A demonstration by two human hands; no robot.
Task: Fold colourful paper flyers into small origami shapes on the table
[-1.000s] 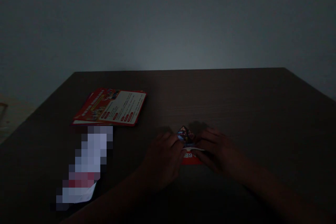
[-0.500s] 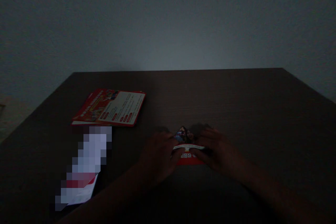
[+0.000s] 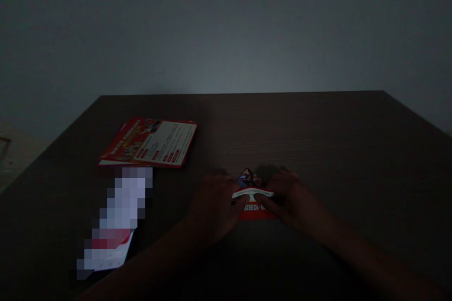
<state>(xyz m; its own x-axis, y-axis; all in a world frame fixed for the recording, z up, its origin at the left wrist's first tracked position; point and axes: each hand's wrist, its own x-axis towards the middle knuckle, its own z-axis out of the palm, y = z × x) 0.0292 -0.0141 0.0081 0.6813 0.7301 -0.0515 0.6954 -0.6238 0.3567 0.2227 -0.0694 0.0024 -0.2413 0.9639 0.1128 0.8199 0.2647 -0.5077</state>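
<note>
A partly folded printed paper (image 3: 259,214), red with white lettering along its near side, lies on the table in front of me. At its far side a pointed, picture-printed part shows, and a white edge strip bows up in the middle. My left hand (image 3: 215,204) grips the left side of the paper, its thumb on the near layer. On the other side my right hand (image 3: 291,200) holds it the same way, thumb pointing inward. The fingers of both hands are partly hidden in the dim light.
A stack of red and white printed leaflets (image 3: 151,143) lies at the left of the dark wooden table (image 3: 300,127). Nearer me is a lit phone (image 3: 113,258) with a blurred screen, close to my left forearm. A pale wall (image 3: 282,33) stands behind the table.
Both hands stay on the paper in nearly the same place. The right thumb has shifted slightly, and the view has moved a little.
</note>
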